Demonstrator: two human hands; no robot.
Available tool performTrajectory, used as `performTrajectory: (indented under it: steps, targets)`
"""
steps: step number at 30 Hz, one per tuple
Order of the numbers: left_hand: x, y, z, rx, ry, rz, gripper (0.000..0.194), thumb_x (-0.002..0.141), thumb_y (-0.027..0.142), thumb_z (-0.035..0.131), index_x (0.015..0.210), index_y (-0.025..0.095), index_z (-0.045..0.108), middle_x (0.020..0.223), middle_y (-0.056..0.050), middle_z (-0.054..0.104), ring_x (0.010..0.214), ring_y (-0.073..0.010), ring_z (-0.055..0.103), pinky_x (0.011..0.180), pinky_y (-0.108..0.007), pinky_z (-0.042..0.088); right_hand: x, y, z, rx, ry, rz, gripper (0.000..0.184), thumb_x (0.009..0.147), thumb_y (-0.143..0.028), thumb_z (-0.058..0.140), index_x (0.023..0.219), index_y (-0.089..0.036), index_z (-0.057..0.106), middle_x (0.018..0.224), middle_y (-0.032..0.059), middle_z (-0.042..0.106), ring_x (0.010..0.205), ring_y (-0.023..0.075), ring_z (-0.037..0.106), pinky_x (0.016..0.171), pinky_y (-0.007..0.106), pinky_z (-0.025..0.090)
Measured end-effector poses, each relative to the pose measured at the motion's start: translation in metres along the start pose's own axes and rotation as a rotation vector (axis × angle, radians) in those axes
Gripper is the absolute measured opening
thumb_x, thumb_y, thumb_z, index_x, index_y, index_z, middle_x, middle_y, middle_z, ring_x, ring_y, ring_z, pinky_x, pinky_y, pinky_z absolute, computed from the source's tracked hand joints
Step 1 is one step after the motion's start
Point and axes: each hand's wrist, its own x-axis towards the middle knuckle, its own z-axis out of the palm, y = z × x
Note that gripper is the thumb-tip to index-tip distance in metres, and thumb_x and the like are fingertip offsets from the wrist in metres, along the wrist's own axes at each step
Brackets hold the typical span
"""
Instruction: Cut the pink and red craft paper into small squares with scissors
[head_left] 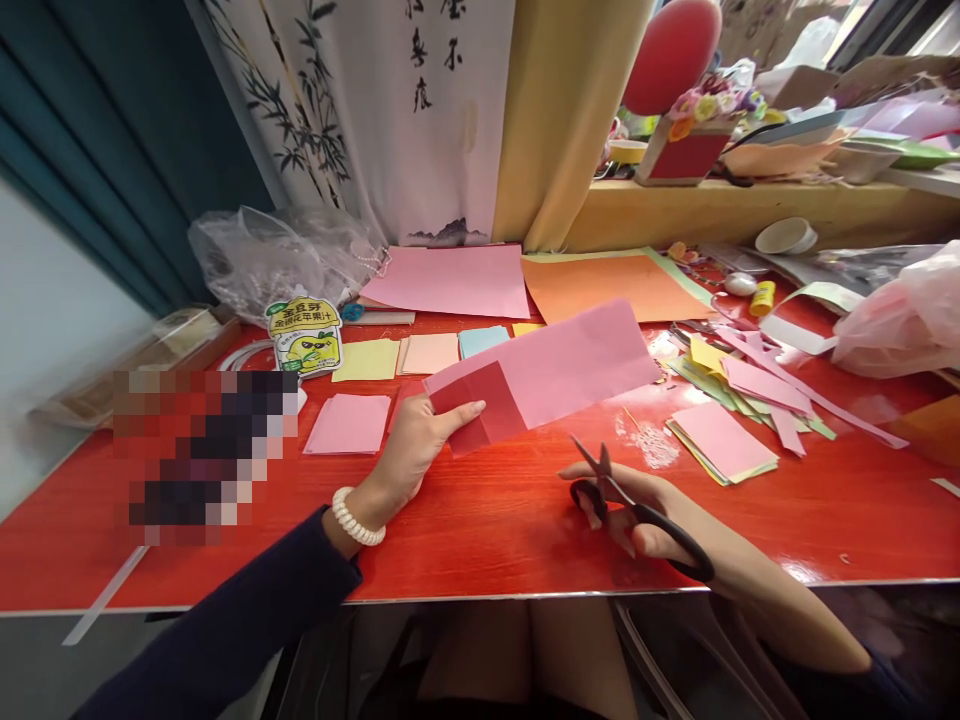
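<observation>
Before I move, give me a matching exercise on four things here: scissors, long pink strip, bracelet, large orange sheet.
Things:
1. Scissors
2. Long pink strip
3. Bracelet
4. Large orange sheet

Places and states:
A. Around the left wrist
B. On the far part of the table, beside a large pink sheet
C. In the right hand, blades apart
D. In the left hand, along with a darker red piece

Right pairs: 1-C, 2-D, 3-A, 4-B.

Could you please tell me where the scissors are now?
In the head view, the scissors are in the right hand, right of centre, below the pink paper in the left hand.
</observation>
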Motion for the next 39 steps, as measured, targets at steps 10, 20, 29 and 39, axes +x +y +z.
performTrajectory:
  steps: [10,20,29,39]
  targets:
    - [-0.005,0.005,0.003,-0.047,0.051,0.088,0.010,0.071,0.025,0.072,0.076,0.016,0.069,0.081,-0.002,0.071,0.078,-0.0183,0.066,0.071,-0.029,0.056,0.020,-0.004,0.008,-0.231,0.025,0.090,0.061,0.073,-0.061,0.060,0.111,-0.013,0.064,0.073,0.0031,0.057,0.063,0.0151,0.050,0.061,0.029,0.041]
    - [-0.010,0.008,0.007,0.076,0.015,0.131,0.019,0.074,0.033,0.069,0.085,0.017,0.070,0.089,-0.004,0.072,0.081,-0.0202,0.067,0.072,-0.030,0.056,0.029,-0.003,0.017,-0.197,0.105,0.090,0.058,0.076,-0.059,0.058,0.107,-0.010,0.063,0.066,0.0019,0.054,0.060,0.0151,0.052,0.060,0.030,0.041]
    - [-0.015,0.003,0.011,0.084,0.075,0.120,0.020,0.073,0.036,0.070,0.081,0.017,0.071,0.082,-0.003,0.072,0.076,-0.0197,0.066,0.067,-0.029,0.056,0.032,0.005,0.018,-0.181,0.108,0.024,0.055,0.078,-0.058,0.056,0.105,-0.012,0.064,0.063,0.0003,0.052,0.057,0.0142,0.051,0.054,0.027,0.040]
    - [-0.017,0.004,0.010,0.186,0.110,0.112,0.024,0.072,0.039,0.070,0.083,0.018,0.071,0.082,-0.003,0.071,0.077,-0.0212,0.066,0.065,-0.030,0.055,0.032,-0.004,0.021,-0.198,0.120,0.043,0.057,0.075,-0.061,0.058,0.099,-0.010,0.065,0.059,0.0003,0.052,0.056,0.0146,0.051,0.054,0.028,0.041]
